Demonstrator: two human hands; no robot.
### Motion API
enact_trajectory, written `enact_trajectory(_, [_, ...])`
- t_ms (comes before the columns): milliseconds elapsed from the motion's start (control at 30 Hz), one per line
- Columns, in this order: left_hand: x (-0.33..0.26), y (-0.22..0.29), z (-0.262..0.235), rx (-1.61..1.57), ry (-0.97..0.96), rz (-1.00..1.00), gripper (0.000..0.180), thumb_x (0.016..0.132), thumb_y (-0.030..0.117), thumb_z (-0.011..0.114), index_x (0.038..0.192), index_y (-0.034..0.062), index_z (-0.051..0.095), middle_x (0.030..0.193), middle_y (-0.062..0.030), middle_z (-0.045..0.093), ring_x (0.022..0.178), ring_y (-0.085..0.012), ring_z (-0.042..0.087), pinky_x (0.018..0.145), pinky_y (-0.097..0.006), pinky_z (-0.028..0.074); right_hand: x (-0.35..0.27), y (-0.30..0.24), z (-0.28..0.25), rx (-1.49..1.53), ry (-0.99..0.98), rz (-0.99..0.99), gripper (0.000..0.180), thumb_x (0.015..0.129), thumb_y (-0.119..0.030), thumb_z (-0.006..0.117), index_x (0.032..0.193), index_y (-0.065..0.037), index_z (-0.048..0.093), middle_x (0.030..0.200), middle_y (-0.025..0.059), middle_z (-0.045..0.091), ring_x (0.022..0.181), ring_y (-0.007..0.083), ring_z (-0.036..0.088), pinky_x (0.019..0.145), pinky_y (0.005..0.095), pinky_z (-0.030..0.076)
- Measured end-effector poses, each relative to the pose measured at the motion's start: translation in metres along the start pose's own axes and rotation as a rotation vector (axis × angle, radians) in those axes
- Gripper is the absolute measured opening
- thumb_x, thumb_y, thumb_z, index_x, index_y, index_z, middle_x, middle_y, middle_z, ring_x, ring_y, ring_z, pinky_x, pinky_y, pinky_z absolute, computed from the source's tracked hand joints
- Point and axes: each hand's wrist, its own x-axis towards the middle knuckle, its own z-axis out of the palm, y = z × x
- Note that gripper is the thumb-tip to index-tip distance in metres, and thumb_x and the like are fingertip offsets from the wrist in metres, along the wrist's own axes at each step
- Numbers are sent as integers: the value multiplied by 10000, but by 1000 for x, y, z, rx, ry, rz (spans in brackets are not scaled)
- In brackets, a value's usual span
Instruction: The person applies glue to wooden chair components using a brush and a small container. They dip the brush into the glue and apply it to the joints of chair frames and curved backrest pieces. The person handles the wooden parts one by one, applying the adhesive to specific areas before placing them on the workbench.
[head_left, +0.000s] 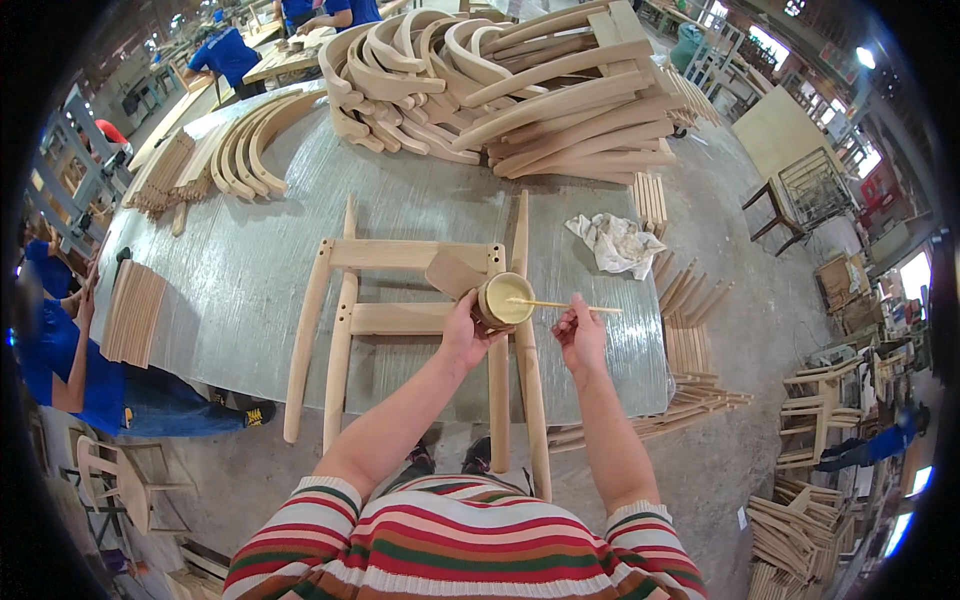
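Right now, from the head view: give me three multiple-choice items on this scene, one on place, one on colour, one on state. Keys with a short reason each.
1. Where does the crumpled rag lie?
A. on the table, right of the wooden frame
B. on the floor
C. inside the cup

2. What colour is the stuff in the cup?
A. blue
B. pale yellow
C. black

3. What is the right hand doing?
A. resting flat on the table
B. gripping a chair leg
C. pinching a thin stick whose tip is in the cup

Key: 1 A, the rag sits on the grey tabletop; 2 B, the filling looks creamy yellow; 3 C, the stick runs from the fingers into the cup that the left hand holds.
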Motion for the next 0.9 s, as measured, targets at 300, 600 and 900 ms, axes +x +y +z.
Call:
enact_trajectory(300, [-11,0,-42,-49,116,-3,411,968,318,299,1260,49,404,1270,-141,447,1135,-332,489,926,-527,437,7,-46,3,-655,-175,-507,133,844,-130,615,816,-9,569,713,58,615,650,96,570,627,231,449])
enact_trajectory(600, [-44,2,-74,-93,134,-12,436,966,327,304,1280,35,381,1298,-157,418,1159,-353,466,946,-546,411,14,-28,18,-1354,-306,-795,139,790,-166,640,814,-42,582,701,83,599,672,239,582,653,360,426])
enact_trajectory(900, [-53,6,-83,-99,121,-28,435,966,328,305,1293,46,360,1301,-164,410,1147,-362,474,931,-544,430,29,-14,21,-1509,-330,-806,123,782,-188,637,801,-80,581,726,52,601,707,241,580,681,390,395])
